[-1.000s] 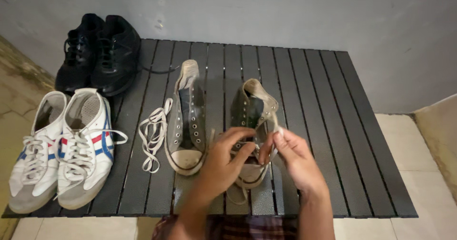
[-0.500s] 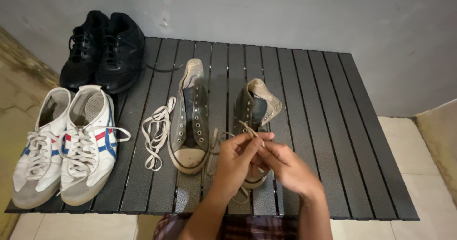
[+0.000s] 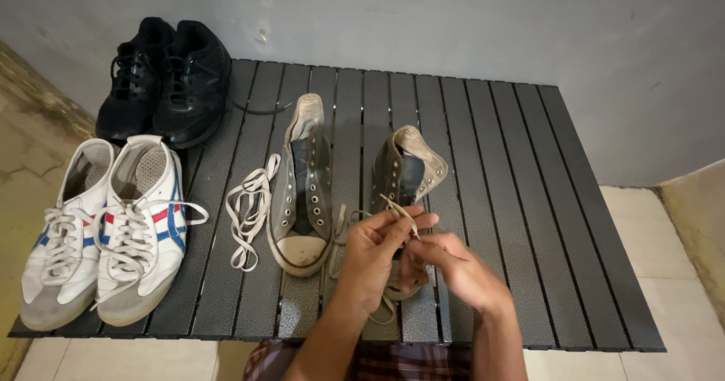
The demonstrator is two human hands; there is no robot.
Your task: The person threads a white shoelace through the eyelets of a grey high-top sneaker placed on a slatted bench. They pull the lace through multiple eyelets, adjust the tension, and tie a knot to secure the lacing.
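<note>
We have both hands together over the toe of the dark high-top (image 3: 404,181). Left hand (image 3: 375,256) and right hand (image 3: 453,268) pinch the same pale lace (image 3: 399,209), its tip sticking up between the fingers, probably to keep it taut for the eyelets. Just left of the left hand sits the unlaced twin shoe (image 3: 302,192); further left, a loose lace (image 3: 245,211) on the slatted table (image 3: 513,200). No containers here.

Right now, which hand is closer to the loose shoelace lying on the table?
Left. The left hand is one shoe away from the loose shoelace, across the unlaced grey high-top. The right hand is farther right.
</note>
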